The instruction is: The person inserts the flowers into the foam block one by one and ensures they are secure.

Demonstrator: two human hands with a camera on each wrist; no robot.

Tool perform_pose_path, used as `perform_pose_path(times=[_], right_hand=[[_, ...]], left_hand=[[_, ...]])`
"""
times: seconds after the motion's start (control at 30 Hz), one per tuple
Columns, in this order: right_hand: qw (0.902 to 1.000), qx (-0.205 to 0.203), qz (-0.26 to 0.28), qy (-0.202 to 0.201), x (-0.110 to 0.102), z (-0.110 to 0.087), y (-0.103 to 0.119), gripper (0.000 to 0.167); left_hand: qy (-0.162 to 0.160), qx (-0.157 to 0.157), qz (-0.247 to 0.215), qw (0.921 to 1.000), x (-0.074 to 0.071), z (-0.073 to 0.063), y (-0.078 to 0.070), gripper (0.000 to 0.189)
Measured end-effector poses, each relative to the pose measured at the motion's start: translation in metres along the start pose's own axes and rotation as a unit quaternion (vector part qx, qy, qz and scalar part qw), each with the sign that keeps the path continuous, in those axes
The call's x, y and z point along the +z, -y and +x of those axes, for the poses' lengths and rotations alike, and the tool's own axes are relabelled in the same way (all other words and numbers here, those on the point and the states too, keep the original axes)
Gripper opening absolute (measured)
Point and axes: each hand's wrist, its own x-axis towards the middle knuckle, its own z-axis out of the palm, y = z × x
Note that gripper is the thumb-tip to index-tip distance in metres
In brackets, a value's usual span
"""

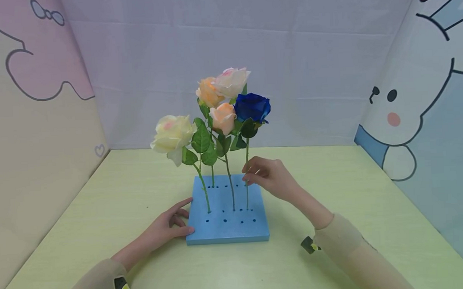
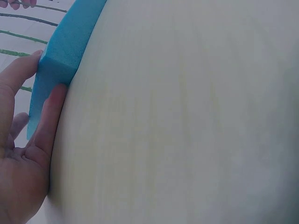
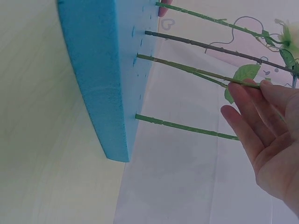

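A blue foam block (image 1: 227, 236) with rows of small holes lies on the table, several artificial roses upright in it. The blue rose (image 1: 252, 107) stands at the right, its thin stem pinched between thumb and fingers of my right hand (image 1: 269, 177). The same pinch on a green stem (image 3: 205, 73) shows in the right wrist view. My left hand (image 1: 169, 222) touches the block's left side with fairly straight fingers. A cream rose (image 1: 173, 134) leans left; a peach rose (image 1: 223, 118) is in the middle. Behind are an orange rose (image 1: 209, 92) and a pinkish-white rose (image 1: 232, 81), its lower stem hidden.
The pale yellow-green table (image 1: 140, 187) surrounds the block. A white cloth backdrop (image 1: 310, 72) hangs behind. Cartoon-printed panels stand at the left (image 1: 51, 113) and right (image 1: 392, 94).
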Motion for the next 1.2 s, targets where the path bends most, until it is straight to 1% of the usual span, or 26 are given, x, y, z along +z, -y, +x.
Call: perform_pose_path(times=[0.17,0.57,0.73,0.9,1.2], right_hand=[[1.0000,0.004,0.000,0.001,0.0006,-0.0004,0.0028,0.010],[1.0000,-0.001,-0.007,0.004,0.0034,0.0001,0.0021,0.004],[0.9999,0.003,-0.009,0.002,0.0043,0.0000,0.0006,0.004],[0.9999,-0.005,-0.007,0.006,0.0051,0.0008,-0.0008,0.003],[0.9997,-0.016,-0.019,0.003,0.0063,0.0009,-0.0022,0.003]], left_hand=[[0.001,0.000,0.000,1.0000,-0.0002,-0.0004,-0.0006,0.085],[0.005,0.000,-0.011,0.9999,-0.0007,-0.0026,-0.0042,0.084],[0.004,-0.001,-0.004,1.0000,-0.0009,-0.0009,-0.0017,0.084],[0.002,-0.009,0.001,1.0000,-0.0005,0.0001,-0.0007,0.084],[0.007,-0.001,-0.009,0.9999,-0.0013,0.0011,-0.0013,0.085]])
